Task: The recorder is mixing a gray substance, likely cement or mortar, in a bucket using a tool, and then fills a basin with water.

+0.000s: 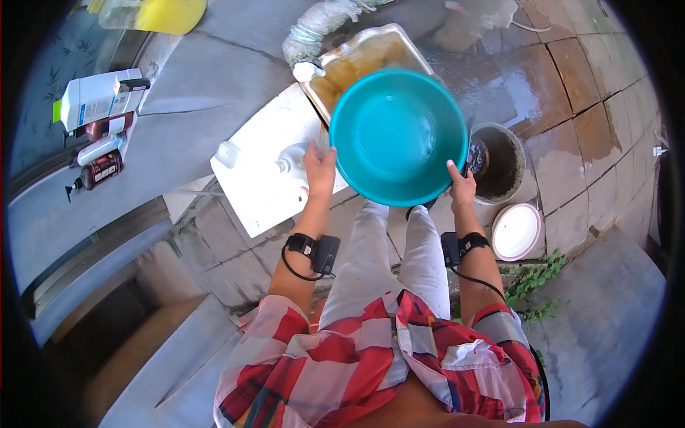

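Observation:
A teal plastic basin [396, 134] is held out in front of me, its open side facing up and its inside shiny. My right hand [463, 184] grips the lower right rim, thumb on top. At the left rim is my left hand [319, 170], slightly blurred, fingers spread from the thumb; the thumb is at or against the rim. Beneath the basin, partly covered by it, lies a stained white sink [369, 56]. A white board or countertop [257, 198] under my left hand bears a clear plastic box [228, 154] and a translucent container [292, 159].
Right of the basin stands a bucket [508, 166] with dark contents, and nearer me a white bowl with a pink rim [516, 231]. A plastic-wrapped pipe [321, 32] reaches the sink. Several bottles [101, 168] and a white jug [99, 99] line the left ledge. Floor tiles [540, 107] are wet.

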Demonstrator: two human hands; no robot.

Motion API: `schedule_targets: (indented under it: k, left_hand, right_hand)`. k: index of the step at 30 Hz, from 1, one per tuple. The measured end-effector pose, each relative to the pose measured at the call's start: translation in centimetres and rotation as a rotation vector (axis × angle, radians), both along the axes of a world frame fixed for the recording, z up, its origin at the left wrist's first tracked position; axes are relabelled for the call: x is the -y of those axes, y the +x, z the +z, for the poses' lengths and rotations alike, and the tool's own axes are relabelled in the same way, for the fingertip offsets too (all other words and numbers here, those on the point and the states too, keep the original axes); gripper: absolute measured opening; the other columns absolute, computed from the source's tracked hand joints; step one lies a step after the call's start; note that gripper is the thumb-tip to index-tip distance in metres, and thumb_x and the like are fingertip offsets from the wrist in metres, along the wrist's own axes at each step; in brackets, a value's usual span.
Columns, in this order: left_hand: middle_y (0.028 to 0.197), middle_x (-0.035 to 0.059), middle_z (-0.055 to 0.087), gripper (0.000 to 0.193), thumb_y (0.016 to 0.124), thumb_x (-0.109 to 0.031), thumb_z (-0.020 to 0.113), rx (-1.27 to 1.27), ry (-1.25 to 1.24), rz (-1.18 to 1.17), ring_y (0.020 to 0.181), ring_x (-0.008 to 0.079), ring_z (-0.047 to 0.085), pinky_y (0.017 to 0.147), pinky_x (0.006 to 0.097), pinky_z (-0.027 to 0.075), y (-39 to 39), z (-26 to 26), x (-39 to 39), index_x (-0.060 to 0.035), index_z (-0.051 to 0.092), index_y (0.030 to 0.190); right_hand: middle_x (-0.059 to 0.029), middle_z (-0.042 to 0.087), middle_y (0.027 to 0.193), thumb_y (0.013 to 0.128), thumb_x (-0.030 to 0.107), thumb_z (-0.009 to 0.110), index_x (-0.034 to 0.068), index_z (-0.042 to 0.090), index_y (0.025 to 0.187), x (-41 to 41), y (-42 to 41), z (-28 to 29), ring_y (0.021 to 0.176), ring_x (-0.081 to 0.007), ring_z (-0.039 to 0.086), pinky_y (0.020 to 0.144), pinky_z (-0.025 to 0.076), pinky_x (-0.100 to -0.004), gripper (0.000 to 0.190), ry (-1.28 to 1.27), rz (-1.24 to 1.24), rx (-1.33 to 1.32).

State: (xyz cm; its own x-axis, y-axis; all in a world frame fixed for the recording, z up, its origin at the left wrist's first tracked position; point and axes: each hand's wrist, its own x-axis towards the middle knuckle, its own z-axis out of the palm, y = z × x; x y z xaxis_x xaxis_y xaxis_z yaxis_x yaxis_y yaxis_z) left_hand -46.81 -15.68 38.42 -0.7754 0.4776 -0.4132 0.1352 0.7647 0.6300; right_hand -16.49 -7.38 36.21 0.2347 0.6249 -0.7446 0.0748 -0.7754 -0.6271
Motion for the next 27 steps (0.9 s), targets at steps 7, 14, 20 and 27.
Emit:
schedule_targets:
  k: [7,14,20,27]
  left_hand:
    - [0.086,0.0048,0.058,0.032,0.084,-0.008,0.053,0.465,0.448,0.219,0.071,0.0122,0.053,0.066,0.0243,0.044,-4.0,-0.4,-5.0,-0.0023,0.051,0.115]
    - [0.109,0.0128,0.054,0.048,0.085,-0.014,0.054,0.622,-0.106,0.451,0.089,0.0190,0.055,0.075,0.0320,0.047,-1.7,-10.8,0.5,-0.0043,0.038,0.129]
    - [0.100,0.0079,0.061,0.035,0.089,-0.021,0.053,0.912,0.117,0.404,0.082,0.0179,0.060,0.070,0.0305,0.045,-1.0,-12.9,-1.2,-0.0006,0.050,0.117]
    - [0.082,0.0010,0.060,0.026,0.087,-0.028,0.062,0.933,0.153,0.226,0.071,0.0145,0.058,0.061,0.0248,0.046,-6.0,-22.7,2.0,-0.0097,0.053,0.102]
  right_hand:
    - [-0.0019,0.062,0.079,0.075,0.022,0.071,-0.001,0.065,0.089,-0.8,1.5,-2.8,0.071,-0.0105,0.054,0.068,0.043,-0.0248,0.028,0.201,0.041,0.191]
    - [0.0035,0.056,0.072,0.074,0.021,0.073,0.006,0.061,0.085,-0.9,2.3,-1.2,0.055,-0.0067,0.047,0.048,0.035,-0.0222,0.023,0.090,0.014,0.253]
    - [0.0022,0.054,0.068,0.076,0.019,0.072,0.005,0.060,0.089,0.5,3.4,-1.6,0.051,-0.0070,0.046,0.045,0.034,-0.0229,0.023,0.077,-0.129,0.219]
    - [0.0009,0.057,0.073,0.076,0.018,0.072,0.005,0.060,0.091,0.4,-0.4,-0.7,0.059,-0.0090,0.052,0.048,0.039,-0.0224,0.024,0.023,-0.197,0.139]
